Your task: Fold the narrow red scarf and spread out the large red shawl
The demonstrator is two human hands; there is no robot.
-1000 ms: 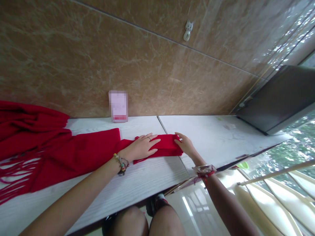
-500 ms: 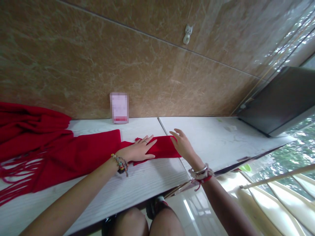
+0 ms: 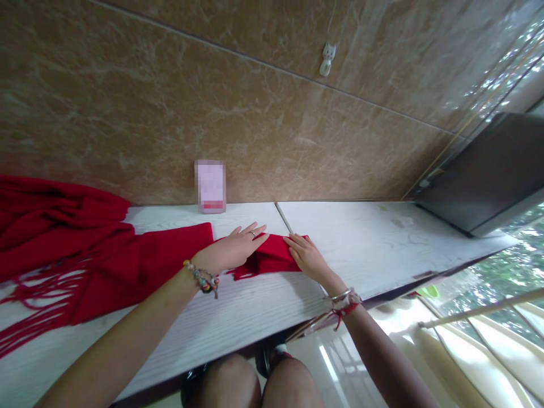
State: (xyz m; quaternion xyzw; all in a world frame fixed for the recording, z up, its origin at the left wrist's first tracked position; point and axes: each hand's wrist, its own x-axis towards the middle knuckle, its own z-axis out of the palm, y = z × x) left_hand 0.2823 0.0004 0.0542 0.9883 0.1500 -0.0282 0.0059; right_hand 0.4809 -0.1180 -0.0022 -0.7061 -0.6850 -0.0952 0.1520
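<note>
A red fringed scarf (image 3: 170, 249) stretches along the white tabletop from the left, its fringe hanging loose near the left edge. A narrower red piece (image 3: 274, 258) lies folded under my hands, with short fringe at its near left corner; whether it joins the scarf is hidden by my left hand (image 3: 238, 247). That hand, wearing a ring and a beaded bracelet, rests with fingers stretched over the piece's left part, where the cloth is rumpled. My right hand (image 3: 308, 258) lies with fingers extended on the right end of the folded piece.
A pink card or box (image 3: 211, 187), blurred out, leans on the brown marbled wall (image 3: 255, 124). A white cat-shaped hook (image 3: 327, 59) is fixed above. At the right end of the white table (image 3: 365, 243) stands a dark grey box-like object (image 3: 480, 175). A railing lies beyond.
My right hand has come down onto the right end of the folded red piece. My left hand has shifted slightly left and away from me, and the cloth beneath it has become rumpled.
</note>
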